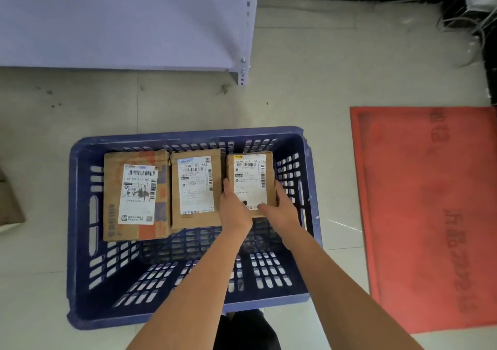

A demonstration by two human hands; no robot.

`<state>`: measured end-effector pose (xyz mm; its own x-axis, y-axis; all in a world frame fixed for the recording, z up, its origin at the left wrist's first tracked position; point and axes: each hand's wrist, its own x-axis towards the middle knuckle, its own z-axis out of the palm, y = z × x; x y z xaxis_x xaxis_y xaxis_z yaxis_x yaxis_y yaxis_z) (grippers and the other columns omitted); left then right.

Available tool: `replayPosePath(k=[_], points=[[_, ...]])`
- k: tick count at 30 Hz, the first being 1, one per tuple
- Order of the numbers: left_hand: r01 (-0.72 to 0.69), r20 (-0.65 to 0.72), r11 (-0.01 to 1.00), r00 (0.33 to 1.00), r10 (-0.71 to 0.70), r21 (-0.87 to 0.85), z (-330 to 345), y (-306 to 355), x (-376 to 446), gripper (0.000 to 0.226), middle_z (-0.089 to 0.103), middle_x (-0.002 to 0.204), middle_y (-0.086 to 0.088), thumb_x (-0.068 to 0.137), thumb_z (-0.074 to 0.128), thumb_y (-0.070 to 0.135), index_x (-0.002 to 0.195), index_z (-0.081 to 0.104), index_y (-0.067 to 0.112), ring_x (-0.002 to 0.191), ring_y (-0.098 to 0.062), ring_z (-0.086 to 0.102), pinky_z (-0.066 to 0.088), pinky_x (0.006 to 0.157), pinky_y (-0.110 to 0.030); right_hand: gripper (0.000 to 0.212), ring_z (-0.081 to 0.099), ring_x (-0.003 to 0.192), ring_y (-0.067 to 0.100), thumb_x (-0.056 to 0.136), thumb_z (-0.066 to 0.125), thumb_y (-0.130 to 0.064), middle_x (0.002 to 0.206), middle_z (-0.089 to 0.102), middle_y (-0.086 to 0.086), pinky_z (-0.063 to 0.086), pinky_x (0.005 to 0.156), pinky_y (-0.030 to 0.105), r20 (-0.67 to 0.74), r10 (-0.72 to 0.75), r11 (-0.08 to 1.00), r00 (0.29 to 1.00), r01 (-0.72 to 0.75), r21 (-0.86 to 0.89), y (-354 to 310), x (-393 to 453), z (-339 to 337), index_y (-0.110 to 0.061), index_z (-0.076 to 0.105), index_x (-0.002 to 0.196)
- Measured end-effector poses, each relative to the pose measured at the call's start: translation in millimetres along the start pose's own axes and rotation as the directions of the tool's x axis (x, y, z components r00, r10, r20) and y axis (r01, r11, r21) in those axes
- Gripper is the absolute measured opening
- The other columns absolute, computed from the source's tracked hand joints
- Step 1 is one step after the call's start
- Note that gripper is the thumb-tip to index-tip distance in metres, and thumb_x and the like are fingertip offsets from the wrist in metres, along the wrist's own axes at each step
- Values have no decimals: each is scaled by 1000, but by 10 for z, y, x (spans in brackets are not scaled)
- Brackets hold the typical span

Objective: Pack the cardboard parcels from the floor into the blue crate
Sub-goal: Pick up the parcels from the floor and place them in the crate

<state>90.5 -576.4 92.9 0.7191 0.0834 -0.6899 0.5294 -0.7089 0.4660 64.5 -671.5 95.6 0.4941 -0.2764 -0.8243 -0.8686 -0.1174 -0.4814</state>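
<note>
A blue slotted crate (80, 215) stands on the tiled floor. Three cardboard parcels with white shipping labels lie side by side along its far wall: a large one (134, 196) on the left, a middle one (195, 188), and a small one (248, 180) on the right. My left hand (232, 210) grips the small parcel's left edge and my right hand (279, 210) grips its right near corner, thumb on top. Both forearms reach in over the crate's near rim.
A grey metal shelf (121, 19) stands beyond the crate at the upper left. A red mat (425, 215) lies on the floor to the right. Cables (473, 13) bunch in the far right corner. Part of a cardboard box (8, 204) shows at the left edge.
</note>
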Motion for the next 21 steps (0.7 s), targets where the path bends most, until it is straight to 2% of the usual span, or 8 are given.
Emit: replayPosePath(k=[3,7,16,19,21], points=[[47,-42,996,998,-43,81,65,50,72,75,41,141,-18,88,49,-2,148,5,9,122,-29,48,43,99,-36,80,46,124,25,84,56,-10,141,46,6,41,95,30,-15,3,1000,1000,-3,-3,-3,148,78,-29,14,149],[125,-124,981,987,-106,151,165,153,148,77,43,137,-18,85,56,4,146,10,3,123,-31,47,46,95,-37,78,49,123,28,86,55,-13,141,46,9,44,102,38,-44,7,1000,999,-6,21,-14,277,166,-30,12,149],[-3,-234,981,971,50,195,161,90,85,65,35,145,-14,89,49,4,146,17,4,130,-27,41,41,105,-36,79,52,118,31,86,51,-17,140,45,12,47,98,44,-26,24,1000,999,-24,-7,-72,291,237,-36,7,148],[-7,-255,982,965,56,187,109,99,-7,61,34,147,-13,90,46,3,145,19,4,133,-24,38,38,107,-31,81,47,124,33,87,51,-19,149,34,12,45,100,41,18,51,998,999,-51,-31,-142,225,253,-34,1,149],[-14,-240,989,969,50,150,47,119,-55,60,36,145,-13,89,46,4,144,22,5,130,-24,41,40,103,-30,82,45,126,34,87,52,-20,151,29,11,44,100,41,34,68,997,997,-67,-37,-198,171,262,-33,-2,149]])
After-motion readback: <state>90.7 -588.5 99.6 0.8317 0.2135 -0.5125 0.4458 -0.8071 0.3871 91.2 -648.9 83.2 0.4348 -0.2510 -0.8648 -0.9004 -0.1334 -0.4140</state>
